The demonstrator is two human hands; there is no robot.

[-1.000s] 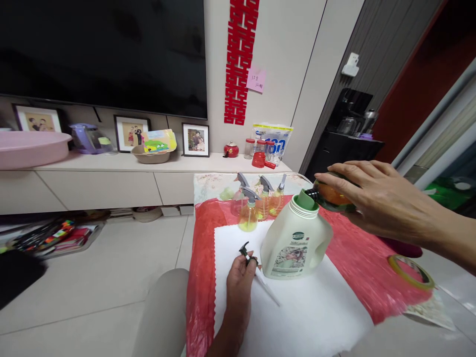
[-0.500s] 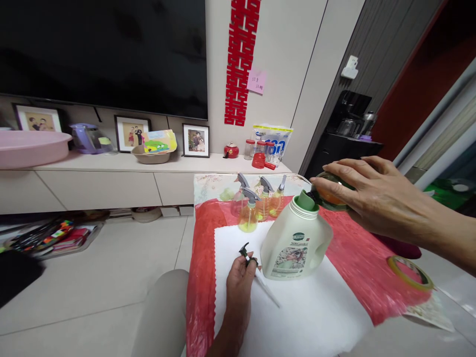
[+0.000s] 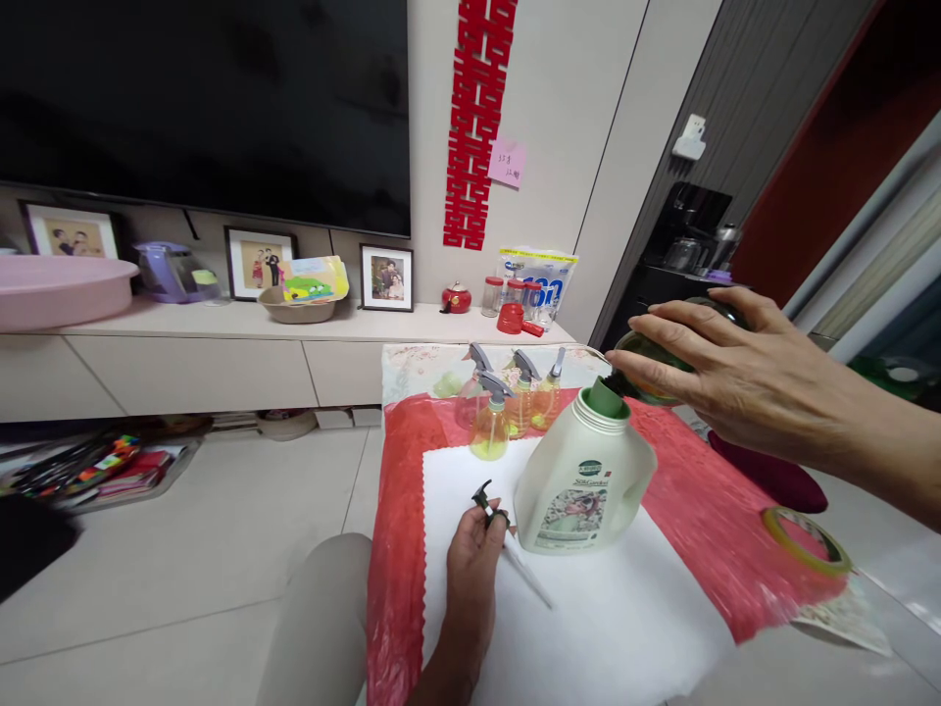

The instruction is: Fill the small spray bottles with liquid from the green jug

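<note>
My right hand (image 3: 724, 358) is wrapped round a dark green bottle (image 3: 647, 365), tipped over so that its neck rests at the green spout of a large pale green detergent jug (image 3: 580, 480). Whether liquid flows between them I cannot tell. My left hand (image 3: 474, 564) pinches a black pump head (image 3: 491, 508) with a long whitish tube slanting down to the right. The jug stands upright, uncapped, on a white cloth (image 3: 624, 618). Behind it, several clear spray bottles (image 3: 491, 427) with grey triggers hold some yellow liquid.
Red plastic film (image 3: 408, 490) covers the table around the white cloth. A roll of tape (image 3: 805, 539) lies at the right edge. On the cabinet behind are a red scoop (image 3: 515, 319), a detergent bag (image 3: 544, 270) and a pink basin (image 3: 66, 294).
My right hand has shifted slightly to the right and up, tipping the bottle further over the jug's spout. My left hand keeps hold of the pump head, nearly still.
</note>
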